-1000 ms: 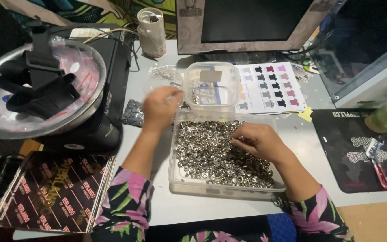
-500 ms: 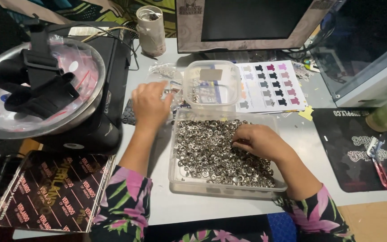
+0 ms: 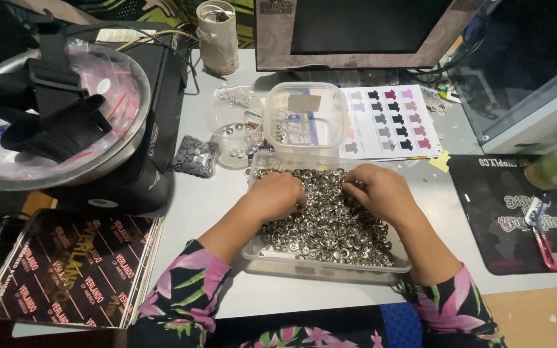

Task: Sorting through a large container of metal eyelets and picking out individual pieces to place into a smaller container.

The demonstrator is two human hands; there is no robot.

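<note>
Left hand [image 3: 283, 193] back inside tray [image 3: 320, 269]

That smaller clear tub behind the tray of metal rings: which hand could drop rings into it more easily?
Probably the left hand: it rests in the tray almost directly below the clear tub; the right hand sits farther off.

A clear rectangular plastic tray [image 3: 304, 265] lies under both hands, heaped with small round silver metal snap buttons [image 3: 330, 225] that spread beneath, between and nearer the person than the fingers.

Dark sleeves [image 3: 188, 290], pink floral print
</note>
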